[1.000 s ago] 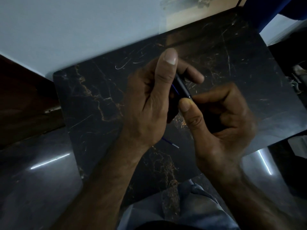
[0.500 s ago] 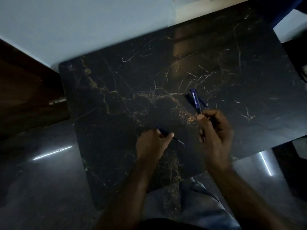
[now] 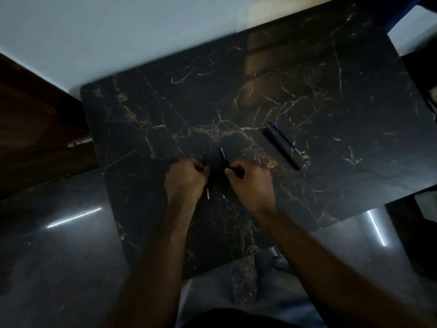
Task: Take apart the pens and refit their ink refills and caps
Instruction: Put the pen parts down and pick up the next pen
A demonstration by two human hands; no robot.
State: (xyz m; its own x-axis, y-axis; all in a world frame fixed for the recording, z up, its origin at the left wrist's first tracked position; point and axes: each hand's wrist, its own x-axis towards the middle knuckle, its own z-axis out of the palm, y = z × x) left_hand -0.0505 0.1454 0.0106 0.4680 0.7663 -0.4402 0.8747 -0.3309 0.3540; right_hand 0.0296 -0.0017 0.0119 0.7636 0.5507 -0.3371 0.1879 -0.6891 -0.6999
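Head view: both fists low on the dark marble table (image 3: 331, 91). Left hand (image 3: 186, 178) closed on a thin ink refill (image 3: 207, 192), tip poking out near side. Right hand (image 3: 250, 183) grips a blue pen barrel (image 3: 223, 155) pointing far. Spare black pen (image 3: 281, 149) and loose refill (image 3: 283, 137) lie far right, just beside each other. Step looks like refitting; next: line refill tip with barrel opening.
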